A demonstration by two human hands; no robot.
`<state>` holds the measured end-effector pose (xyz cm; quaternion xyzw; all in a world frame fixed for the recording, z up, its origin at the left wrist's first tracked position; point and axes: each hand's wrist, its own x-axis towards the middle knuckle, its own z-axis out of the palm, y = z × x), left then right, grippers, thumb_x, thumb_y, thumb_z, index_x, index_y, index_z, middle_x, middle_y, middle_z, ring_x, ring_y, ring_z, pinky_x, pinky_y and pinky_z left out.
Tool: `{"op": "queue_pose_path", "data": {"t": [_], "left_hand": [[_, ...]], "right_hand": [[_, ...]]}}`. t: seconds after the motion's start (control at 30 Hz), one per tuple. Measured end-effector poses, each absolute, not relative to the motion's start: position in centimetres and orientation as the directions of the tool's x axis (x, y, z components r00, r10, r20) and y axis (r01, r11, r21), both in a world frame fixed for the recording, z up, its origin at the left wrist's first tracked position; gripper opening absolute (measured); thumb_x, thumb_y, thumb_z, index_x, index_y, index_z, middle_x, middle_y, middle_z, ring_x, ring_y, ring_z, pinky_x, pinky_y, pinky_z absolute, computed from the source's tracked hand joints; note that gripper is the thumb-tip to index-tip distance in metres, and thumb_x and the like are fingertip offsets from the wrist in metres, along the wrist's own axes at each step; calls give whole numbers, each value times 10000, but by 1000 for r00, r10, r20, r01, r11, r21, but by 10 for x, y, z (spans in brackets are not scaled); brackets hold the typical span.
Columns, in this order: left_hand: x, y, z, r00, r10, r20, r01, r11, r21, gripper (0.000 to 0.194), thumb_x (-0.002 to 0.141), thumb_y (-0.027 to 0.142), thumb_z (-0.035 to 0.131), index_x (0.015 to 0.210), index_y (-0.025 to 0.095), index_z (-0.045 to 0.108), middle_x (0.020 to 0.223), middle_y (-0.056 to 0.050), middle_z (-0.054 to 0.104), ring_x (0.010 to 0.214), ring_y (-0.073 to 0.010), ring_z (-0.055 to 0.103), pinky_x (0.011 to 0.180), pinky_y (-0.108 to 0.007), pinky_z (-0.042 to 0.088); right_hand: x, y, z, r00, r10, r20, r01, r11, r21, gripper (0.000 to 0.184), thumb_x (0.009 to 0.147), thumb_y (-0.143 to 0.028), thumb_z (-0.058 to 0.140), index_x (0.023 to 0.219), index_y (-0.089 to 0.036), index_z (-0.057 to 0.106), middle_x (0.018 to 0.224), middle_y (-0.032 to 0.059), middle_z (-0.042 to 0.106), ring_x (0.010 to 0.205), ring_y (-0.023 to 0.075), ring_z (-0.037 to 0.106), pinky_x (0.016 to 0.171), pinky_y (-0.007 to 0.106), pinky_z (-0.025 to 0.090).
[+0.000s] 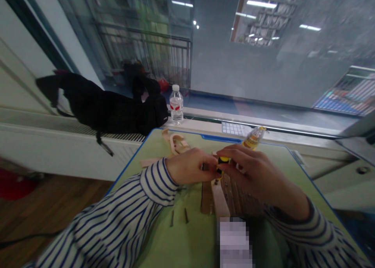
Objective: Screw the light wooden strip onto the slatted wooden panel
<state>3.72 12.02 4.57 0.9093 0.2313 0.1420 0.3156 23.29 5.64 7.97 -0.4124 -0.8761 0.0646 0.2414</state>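
Note:
A screwdriver with a yellow and black handle stands nearly upright between my hands. My left hand is closed around its lower handle, fingertips partly hidden. My right hand pinches the handle's top with thumb and fingers. Beneath the tool, a small screw sits at the far end of a pale wooden strip. The strip lies on a brown ridged board, partly covered by my right hand. Two loose screws lie on the green tabletop near my left sleeve.
Behind my left hand are a curved wooden piece and a flat wooden piece. A clear bottle with a yellow label is beyond my right hand. A water bottle and a black bag rest by the window.

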Motion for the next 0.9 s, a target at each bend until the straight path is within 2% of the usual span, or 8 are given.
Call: {"op": "queue_pose_path", "data": {"t": [0.2, 0.43, 0.57, 0.7, 0.9], "left_hand": [[40, 121, 45, 818, 553, 159, 337, -685, 646, 179, 811, 310, 661, 860, 140, 689, 756, 6, 663, 693, -112, 586, 625, -199, 382], [41, 123, 42, 815, 565, 126, 356, -661, 660, 198, 803, 329, 647, 749, 138, 651, 715, 12, 660, 652, -101, 581, 602, -193, 383], [41, 123, 41, 818, 557, 143, 347, -677, 649, 210, 803, 331, 641, 725, 137, 635, 696, 11, 649, 634, -99, 574, 588, -195, 381], [41, 123, 39, 827, 543, 146, 349, -699, 625, 203, 819, 314, 616, 731, 132, 632, 699, 3, 644, 643, -105, 575, 600, -204, 392], [41, 122, 39, 843, 518, 144, 330, -709, 623, 147, 822, 256, 586, 770, 134, 648, 704, 7, 633, 651, -104, 572, 589, -197, 386]], "right_hand": [[234, 57, 79, -542, 758, 363, 688, 648, -326, 225, 930, -277, 492, 1117, -190, 583, 1088, 61, 656, 916, 174, 643, 795, 328, 504], [234, 53, 83, -547, 750, 372, 666, 659, -349, 269, 904, -215, 510, 1170, -201, 546, 1115, 72, 656, 849, 152, 649, 719, 276, 510], [234, 53, 84, -565, 742, 361, 655, 669, -351, 278, 903, -148, 479, 1162, -211, 555, 1131, 51, 664, 919, 149, 646, 779, 274, 500], [235, 56, 81, -564, 744, 358, 664, 667, -338, 225, 926, -198, 478, 1130, -205, 571, 1112, 44, 671, 957, 157, 639, 803, 287, 493], [235, 57, 79, -553, 746, 372, 678, 662, -320, 205, 928, -243, 493, 1111, -193, 572, 1044, 61, 677, 876, 169, 645, 747, 302, 493]]}}
